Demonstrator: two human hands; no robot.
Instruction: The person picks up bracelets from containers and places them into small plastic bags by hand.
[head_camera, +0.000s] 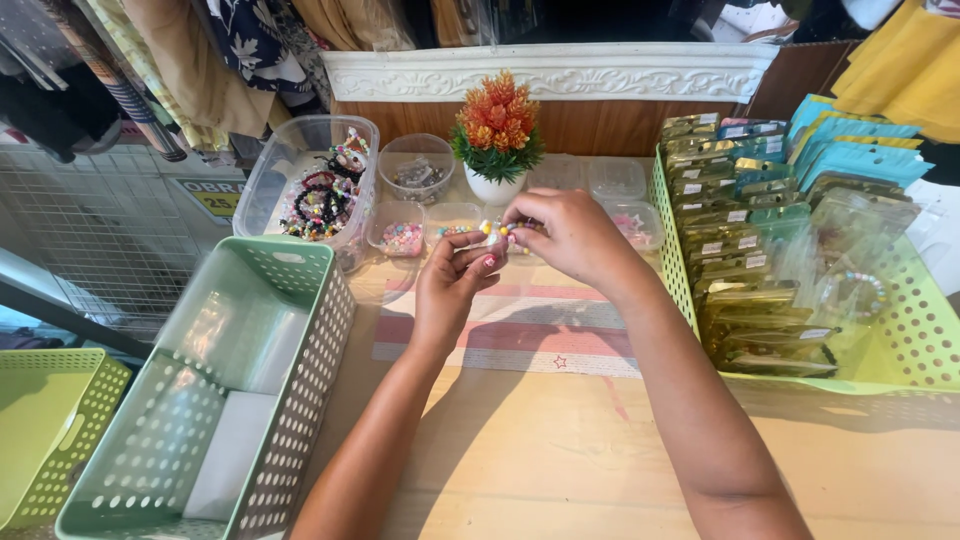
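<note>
- Two hands; left hand (455, 280) and right hand (570, 235) both pinch one bead string (497, 232), stretched between their fingertips.
- Bead count: unreadable, too small.
- Left of the fingers, nearer: one mint basket (290, 400); its contents hard to make out.
- Right of the fingers: one green basket (920, 330) of gold packets (745, 300), uncounted, overlapping.
- Beyond the fingers: one plant (497, 135), several clear tubs (405, 230); right hand hides some.
</note>
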